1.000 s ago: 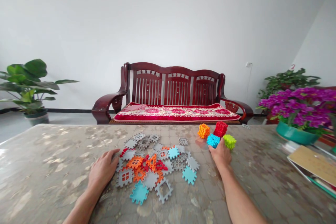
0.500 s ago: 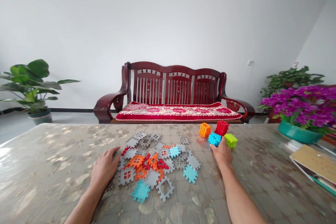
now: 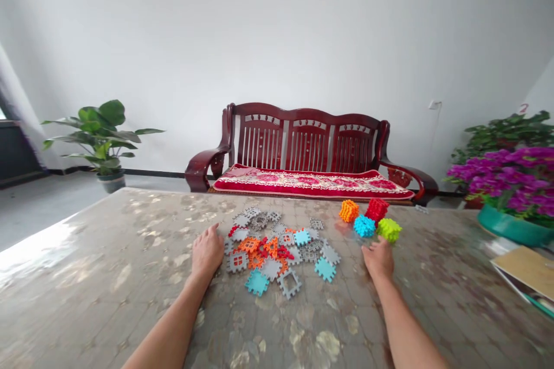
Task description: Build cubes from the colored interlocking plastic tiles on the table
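A pile of flat interlocking tiles (image 3: pixel 279 251) in grey, orange, red and blue lies on the marbled table (image 3: pixel 108 277). My left hand (image 3: pixel 206 252) rests flat at the pile's left edge, fingers stretched out. Four built cubes stand beyond the pile: orange cube (image 3: pixel 348 211), red cube (image 3: pixel 376 209), blue cube (image 3: pixel 364 226), green cube (image 3: pixel 388 230). My right hand (image 3: pixel 379 258) lies on the table just below the blue and green cubes, fingers loosely forward, holding nothing.
A pot of purple flowers (image 3: pixel 511 207) and a brown folder (image 3: pixel 526 271) sit at the table's right edge. Behind the table stands a dark wooden bench with a red cushion (image 3: pixel 309 161). A leafy plant (image 3: pixel 101 138) stands on the floor at left.
My right hand has let go of the blue cube and drawn back toward me. The view has swung left and away, so everything sits further right and smaller.
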Demonstrator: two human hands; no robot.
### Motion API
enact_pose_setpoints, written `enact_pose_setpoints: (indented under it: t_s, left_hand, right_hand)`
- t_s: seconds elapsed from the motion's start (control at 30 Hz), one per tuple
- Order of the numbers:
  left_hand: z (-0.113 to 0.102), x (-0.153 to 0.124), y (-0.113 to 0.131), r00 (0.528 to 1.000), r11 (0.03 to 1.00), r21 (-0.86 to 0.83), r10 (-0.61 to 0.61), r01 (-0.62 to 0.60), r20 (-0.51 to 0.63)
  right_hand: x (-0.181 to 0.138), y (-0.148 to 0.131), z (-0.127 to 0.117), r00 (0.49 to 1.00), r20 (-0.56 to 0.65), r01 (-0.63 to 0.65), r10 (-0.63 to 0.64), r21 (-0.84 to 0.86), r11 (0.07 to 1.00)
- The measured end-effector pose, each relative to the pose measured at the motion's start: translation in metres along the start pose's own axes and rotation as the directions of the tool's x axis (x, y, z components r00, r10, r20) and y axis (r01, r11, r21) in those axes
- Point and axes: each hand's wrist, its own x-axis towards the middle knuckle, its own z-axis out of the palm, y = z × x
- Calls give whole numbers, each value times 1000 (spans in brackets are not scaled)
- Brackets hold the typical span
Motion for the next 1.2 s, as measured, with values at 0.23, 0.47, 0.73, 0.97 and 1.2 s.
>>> enact_pose_setpoints:
  t_s: [0.23,0.47,0.73,0.97,1.2]
  left_hand:
    - [-6,-11,1,998,999,8,46,-47,38]
    - [-15,-39,-6,998,996,89,-33,28,51]
    - [-27,-41,-28,985,980,180,-115,90,131]
    - [-29,-31,-38,967,961,245,-173,125,185]
    - [-32,-31,-33,967,960,245,-179,132,183]
  right_hand:
    - [-51,-30,-4,994,95,54,-59,47,997]
    - [-84,-59,-9,924,310,226,-224,28,974]
    - [-79,-63,-12,929,271,252,-254,40,967]
    - [-77,-58,-4,933,231,271,-276,55,961]
    - [-76,-55,0,929,213,299,-303,54,953]
